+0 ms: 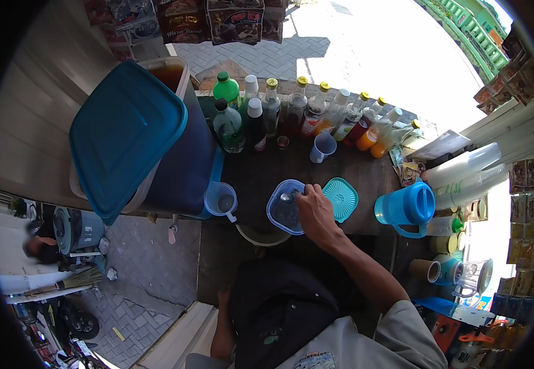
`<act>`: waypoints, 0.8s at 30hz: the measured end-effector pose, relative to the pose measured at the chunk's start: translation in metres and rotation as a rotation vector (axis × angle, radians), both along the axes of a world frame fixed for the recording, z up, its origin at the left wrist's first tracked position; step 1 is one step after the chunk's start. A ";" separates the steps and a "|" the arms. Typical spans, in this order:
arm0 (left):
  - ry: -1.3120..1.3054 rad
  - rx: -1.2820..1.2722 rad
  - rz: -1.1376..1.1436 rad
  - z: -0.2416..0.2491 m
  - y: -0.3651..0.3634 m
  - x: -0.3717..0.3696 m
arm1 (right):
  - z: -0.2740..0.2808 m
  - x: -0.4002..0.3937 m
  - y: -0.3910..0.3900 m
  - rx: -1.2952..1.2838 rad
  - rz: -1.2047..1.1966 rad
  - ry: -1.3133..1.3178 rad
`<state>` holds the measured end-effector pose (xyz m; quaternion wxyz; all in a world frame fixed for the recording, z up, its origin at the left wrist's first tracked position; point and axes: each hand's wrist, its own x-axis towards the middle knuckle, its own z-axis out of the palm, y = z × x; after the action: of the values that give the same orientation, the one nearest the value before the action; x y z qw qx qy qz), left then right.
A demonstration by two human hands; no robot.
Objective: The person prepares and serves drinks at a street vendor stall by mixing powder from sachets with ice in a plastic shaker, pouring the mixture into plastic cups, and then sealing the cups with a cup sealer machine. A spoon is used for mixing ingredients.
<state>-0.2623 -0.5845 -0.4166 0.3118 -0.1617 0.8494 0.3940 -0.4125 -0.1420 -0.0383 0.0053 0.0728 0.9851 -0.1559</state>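
Observation:
My right hand (317,212) is closed at the right rim of a clear square tub (277,222), over a spoon (287,197) whose bowl lies inside the tub. Dark, wet-looking contents fill the tub's lower part. A round green lid (340,198) lies flat just right of the hand. To the left of the tub stands a clear measuring jug (221,200). My left hand (224,296) hangs low beside my body, away from the table; its fingers are too small and dark to make out.
Bottles (296,111) line the table's back edge, with a small jug (323,148) before them. A large container with a teal lid (125,135) stands left. A blue pitcher (406,206) and stacked cups (463,166) are right. A person (42,246) is far left.

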 end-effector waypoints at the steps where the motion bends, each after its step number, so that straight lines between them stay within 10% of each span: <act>1: -0.024 0.004 -0.019 0.014 0.002 -0.002 | 0.013 0.003 0.000 0.001 -0.002 0.021; 5: -0.060 0.032 -0.026 0.037 0.008 -0.003 | 0.015 -0.001 -0.001 -0.016 -0.002 0.054; 8: 0.123 -0.002 0.015 -0.051 -0.011 0.023 | -0.025 -0.007 -0.001 -0.001 0.038 0.019; 15: -0.100 0.066 0.047 0.065 0.024 -0.007 | 0.003 0.008 -0.007 -0.012 -0.014 -0.003; 20: 0.046 0.117 0.031 -0.051 -0.009 0.020 | -0.001 0.005 -0.013 -0.025 0.040 0.067; 24: 0.037 0.140 0.051 -0.045 -0.011 0.019 | -0.035 -0.002 -0.017 0.013 0.024 0.041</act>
<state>-0.2434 -0.5952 -0.4614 0.2965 -0.1537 0.8209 0.4632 -0.4144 -0.1585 -0.0732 -0.0137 0.0576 0.9868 -0.1511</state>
